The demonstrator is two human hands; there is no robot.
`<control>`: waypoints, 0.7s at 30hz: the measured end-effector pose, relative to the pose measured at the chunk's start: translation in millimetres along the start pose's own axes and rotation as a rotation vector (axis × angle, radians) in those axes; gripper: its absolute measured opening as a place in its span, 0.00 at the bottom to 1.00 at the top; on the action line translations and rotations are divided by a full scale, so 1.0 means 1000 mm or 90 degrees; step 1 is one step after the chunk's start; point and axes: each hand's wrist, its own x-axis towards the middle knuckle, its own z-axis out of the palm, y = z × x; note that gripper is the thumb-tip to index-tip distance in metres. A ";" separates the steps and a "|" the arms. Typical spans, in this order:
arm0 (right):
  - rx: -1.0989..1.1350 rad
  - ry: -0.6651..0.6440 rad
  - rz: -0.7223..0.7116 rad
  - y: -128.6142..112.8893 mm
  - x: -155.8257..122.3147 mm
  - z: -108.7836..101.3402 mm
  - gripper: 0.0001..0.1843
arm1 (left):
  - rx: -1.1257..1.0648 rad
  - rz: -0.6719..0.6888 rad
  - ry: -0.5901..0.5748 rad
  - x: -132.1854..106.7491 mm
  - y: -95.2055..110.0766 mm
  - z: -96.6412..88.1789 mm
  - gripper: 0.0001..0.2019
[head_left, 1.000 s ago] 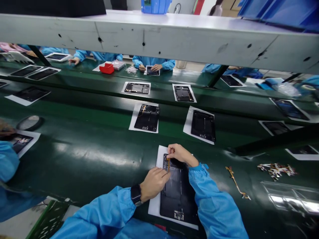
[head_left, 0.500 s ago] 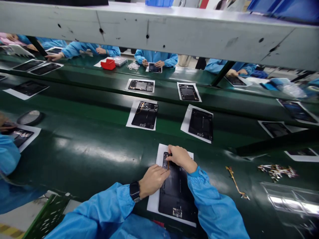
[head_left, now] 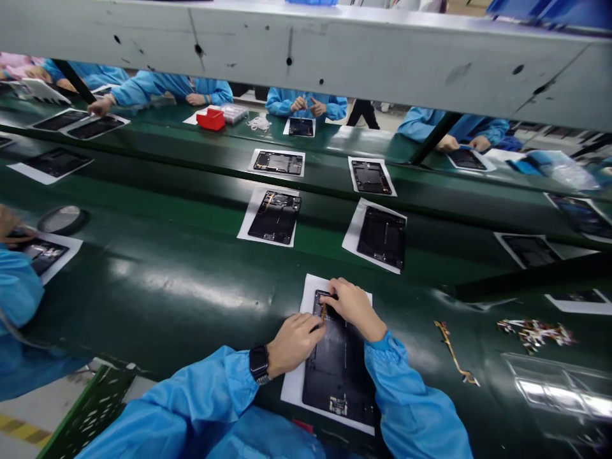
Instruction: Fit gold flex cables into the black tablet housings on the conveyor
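The orange strip (head_left: 324,313) ran 12 to 6, right hand (head_left: 356,307) grip pinched on its top, left hand (head_left: 292,342) at 7, its grip too hidden to tell

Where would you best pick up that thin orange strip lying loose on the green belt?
Likely pinch one end of the orange strip from above: it lies flat, thin and crooked on the belt, with nothing touching it.

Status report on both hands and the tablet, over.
Left hand and right hand fingertips at orange flex strip, grip unclear. Open tablet flat on white sheet. Nothing in the way; loose strip lies apart, right side.
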 end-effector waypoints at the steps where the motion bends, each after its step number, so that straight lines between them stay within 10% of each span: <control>1: 0.003 0.002 -0.002 0.000 0.000 0.000 0.12 | -0.003 0.002 0.002 -0.001 0.000 0.001 0.09; 21: 0.156 -0.062 -0.053 0.021 0.021 -0.001 0.16 | 0.058 0.084 -0.009 -0.005 0.001 0.005 0.11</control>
